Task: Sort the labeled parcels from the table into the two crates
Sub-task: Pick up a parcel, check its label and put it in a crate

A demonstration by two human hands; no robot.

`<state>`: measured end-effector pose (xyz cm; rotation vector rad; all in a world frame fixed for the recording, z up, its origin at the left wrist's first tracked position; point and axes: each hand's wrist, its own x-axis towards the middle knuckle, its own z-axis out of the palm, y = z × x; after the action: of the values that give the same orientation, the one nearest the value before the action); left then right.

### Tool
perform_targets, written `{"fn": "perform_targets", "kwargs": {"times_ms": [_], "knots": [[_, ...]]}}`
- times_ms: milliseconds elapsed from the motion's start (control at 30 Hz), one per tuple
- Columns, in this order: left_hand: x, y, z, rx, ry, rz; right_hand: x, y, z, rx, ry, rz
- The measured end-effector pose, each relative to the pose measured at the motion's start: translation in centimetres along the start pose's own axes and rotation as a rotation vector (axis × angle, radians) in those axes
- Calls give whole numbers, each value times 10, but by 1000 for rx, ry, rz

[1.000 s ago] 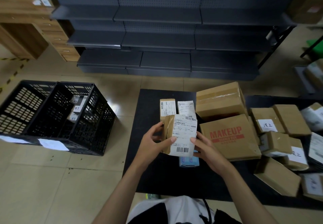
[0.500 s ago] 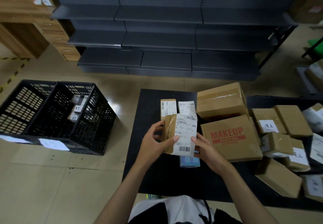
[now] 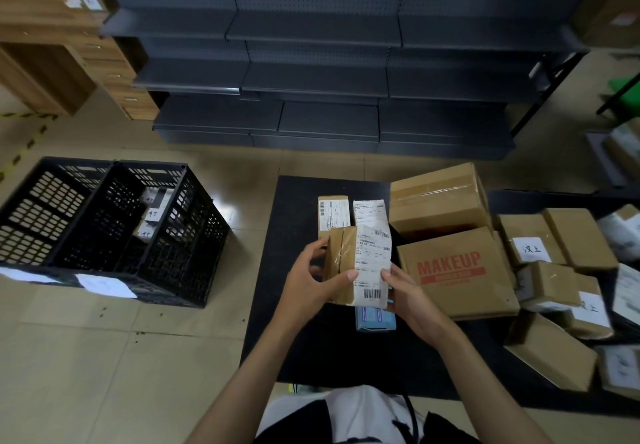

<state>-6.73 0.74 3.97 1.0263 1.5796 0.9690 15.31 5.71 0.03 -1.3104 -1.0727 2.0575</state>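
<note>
I hold a small brown parcel (image 3: 358, 263) with a white shipping label above the black table (image 3: 294, 221). My left hand (image 3: 308, 287) grips its left side and my right hand (image 3: 405, 294) holds its lower right edge. Two labeled parcels (image 3: 332, 213) lie flat behind it, and a blue box (image 3: 375, 320) sits beneath. Two black crates stand on the floor at the left: the left crate (image 3: 41, 208) looks empty, the right crate (image 3: 162, 235) holds several small labeled parcels.
A big plain carton (image 3: 438, 197) and a MAKEUP carton (image 3: 453, 270) sit right of my hands. Several smaller brown parcels (image 3: 561, 277) crowd the table's right side. Dark metal shelving (image 3: 311, 79) stands behind the table, a wooden cabinet (image 3: 52, 59) at far left.
The parcel has turned slightly in my hands, showing more of its taped brown side. Both hands stay in nearly the same place.
</note>
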Motion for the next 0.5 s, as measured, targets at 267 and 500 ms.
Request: {"fn": "perform_targets", "kwargs": {"times_ms": [267,500], "knots": [[-1,-5,0,-53,3,-47,-4,-6,6,-103,18,-61],[1,-7,0,-286,19,-99,-4,-4,6,-4,-7,-24]]}}
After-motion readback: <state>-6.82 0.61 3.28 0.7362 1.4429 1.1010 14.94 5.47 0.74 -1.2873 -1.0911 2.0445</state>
